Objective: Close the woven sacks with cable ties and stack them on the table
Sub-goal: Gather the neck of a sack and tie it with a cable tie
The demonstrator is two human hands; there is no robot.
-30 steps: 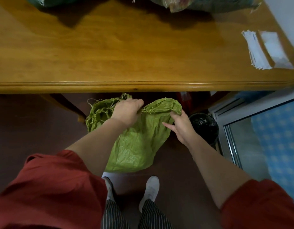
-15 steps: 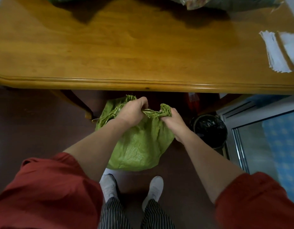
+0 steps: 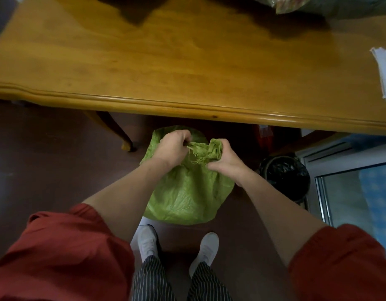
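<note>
A green woven sack [image 3: 187, 196] stands on the floor just in front of the wooden table [image 3: 166, 61], between my feet and the table edge. Its frayed mouth is bunched into a neck. My left hand [image 3: 173, 146] grips the left part of that neck. My right hand [image 3: 225, 158] clutches the right part, fingers closed around the gathered fabric. White cable ties [image 3: 385, 72] lie in a bundle at the table's right edge. Another filled sack [image 3: 331, 5] lies at the table's far right, cut off by the frame.
A black bin [image 3: 285, 177] with a dark liner stands on the floor right of the sack. A table leg [image 3: 114, 131] is to the left. A glass door frame [image 3: 324, 196] runs along the right. My white shoes [image 3: 177, 246] are below the sack.
The sack's wide-open mouth has been gathered into a tight neck. My right hand went from open beside the rim to closed on the fabric, and both hands came closer together.
</note>
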